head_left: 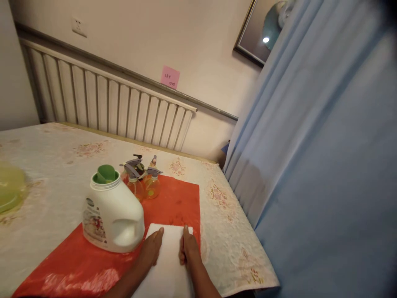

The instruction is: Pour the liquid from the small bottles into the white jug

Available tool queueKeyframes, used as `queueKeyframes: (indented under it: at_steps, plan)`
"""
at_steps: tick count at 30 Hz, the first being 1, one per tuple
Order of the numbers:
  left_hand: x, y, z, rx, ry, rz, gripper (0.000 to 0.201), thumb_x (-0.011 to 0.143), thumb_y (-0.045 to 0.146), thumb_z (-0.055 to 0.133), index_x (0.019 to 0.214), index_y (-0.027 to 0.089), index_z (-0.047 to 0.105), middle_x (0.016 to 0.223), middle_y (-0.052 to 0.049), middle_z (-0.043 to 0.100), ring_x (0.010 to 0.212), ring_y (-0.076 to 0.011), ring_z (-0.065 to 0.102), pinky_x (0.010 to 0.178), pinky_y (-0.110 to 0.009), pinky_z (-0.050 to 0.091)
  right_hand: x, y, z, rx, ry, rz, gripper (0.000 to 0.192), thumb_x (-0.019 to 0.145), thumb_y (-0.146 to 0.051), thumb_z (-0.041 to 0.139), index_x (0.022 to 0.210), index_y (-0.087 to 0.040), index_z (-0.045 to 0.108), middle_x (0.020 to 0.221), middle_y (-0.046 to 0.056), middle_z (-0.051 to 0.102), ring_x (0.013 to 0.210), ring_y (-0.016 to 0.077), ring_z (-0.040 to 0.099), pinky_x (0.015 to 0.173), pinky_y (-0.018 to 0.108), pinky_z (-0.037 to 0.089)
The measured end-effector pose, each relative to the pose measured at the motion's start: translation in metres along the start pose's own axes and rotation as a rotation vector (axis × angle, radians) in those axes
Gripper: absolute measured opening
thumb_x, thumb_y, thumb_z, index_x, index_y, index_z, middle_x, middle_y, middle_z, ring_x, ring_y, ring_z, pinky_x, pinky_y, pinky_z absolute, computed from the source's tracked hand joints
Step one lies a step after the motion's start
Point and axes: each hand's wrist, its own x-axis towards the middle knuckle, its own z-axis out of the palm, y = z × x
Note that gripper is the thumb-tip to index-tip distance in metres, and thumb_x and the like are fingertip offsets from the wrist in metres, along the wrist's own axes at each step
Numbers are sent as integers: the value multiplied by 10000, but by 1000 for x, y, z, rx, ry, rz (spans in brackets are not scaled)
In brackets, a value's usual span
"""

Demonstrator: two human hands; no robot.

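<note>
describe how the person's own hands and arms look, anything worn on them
Both the left hand and right hand are bare: no gloves, rings or watch show. The forearms are bare too, with no sleeve reaching the part in view. No markings are visible on them.

One head-worn view is given; the surface (62, 165) is looked down on from close above, wall (186, 41) faced beyond.
</note>
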Motion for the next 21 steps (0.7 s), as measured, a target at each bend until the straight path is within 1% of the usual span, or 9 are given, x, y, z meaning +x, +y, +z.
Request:
queueKeyframes:
  at_steps: [1, 2, 3, 8, 11, 13, 16, 19, 21]
  plan:
    - [0, -3, 1, -24, -12, 2, 553, 866, 681, 166, 683, 252, 464, 364, 63, 426, 368, -201, 516, 446, -312, 409, 1, 2, 0, -5, -12, 1, 658, 953, -633, 232, 440, -238, 347, 265, -38, 353, 190, 102, 328, 239, 202, 244]
    - [0, -6, 2, -47, -25, 6, 529, 854, 694, 185, 660, 260, 420, 341, 87, 364, 327, -177, 463, 413, -289, 367, 2, 3, 0, -12, -23, 1, 661, 954, -630, 222, 437, -237, 346, 264, -36, 353, 189, 100, 327, 240, 200, 240]
    - [1, -8, 3, -67, -41, 12, 511, 844, 702, 212, 647, 264, 386, 333, 99, 338, 307, -157, 429, 395, -271, 333, 2, 5, 0, -19, -27, -3, 662, 956, -624, 218, 434, -237, 346, 262, -34, 355, 189, 100, 330, 241, 200, 235]
    - [4, -23, 9, -160, -112, 21, 484, 817, 714, 302, 648, 263, 351, 313, 113, 349, 271, -120, 378, 366, -238, 238, 0, 13, -1, -49, -34, -61, 636, 951, -596, 229, 444, -234, 361, 272, -33, 366, 211, 91, 333, 260, 192, 208]
    - [8, -34, 12, -257, -169, 21, 496, 787, 739, 334, 647, 264, 341, 310, 111, 368, 265, -115, 376, 354, -234, 205, -6, 15, -1, -63, -51, -144, 551, 900, -632, 348, 518, -237, 392, 300, -66, 359, 234, 79, 299, 271, 191, 170]
    - [12, -41, 14, -308, -200, 11, 507, 760, 755, 354, 637, 264, 332, 301, 103, 380, 255, -114, 371, 346, -235, 185, -10, 14, -2, -76, -71, -190, 499, 831, -662, 452, 559, -251, 375, 320, -97, 327, 235, 77, 276, 264, 201, 137]
    - [18, -47, 12, -433, -305, -13, 513, 730, 759, 408, 635, 259, 344, 328, 89, 427, 267, -111, 397, 346, -229, 202, -19, 6, -3, -83, -124, -195, 484, 767, -667, 530, 572, -258, 359, 343, -113, 309, 243, 75, 288, 272, 205, 126]
    - [23, -51, 10, -605, -444, -47, 551, 646, 791, 490, 630, 255, 361, 387, 90, 437, 320, -110, 428, 358, -230, 298, -27, -13, -3, -44, -192, -173, 458, 740, -645, 560, 580, -249, 395, 382, -99, 376, 272, 77, 349, 295, 198, 168]
    - [25, -53, 9, -681, -494, -59, 565, 602, 796, 531, 633, 253, 376, 412, 94, 430, 349, -110, 430, 372, -240, 351, -28, -30, 1, -40, -157, -198, 418, 729, -605, 578, 598, -243, 415, 418, -90, 424, 284, 76, 363, 305, 197, 193]
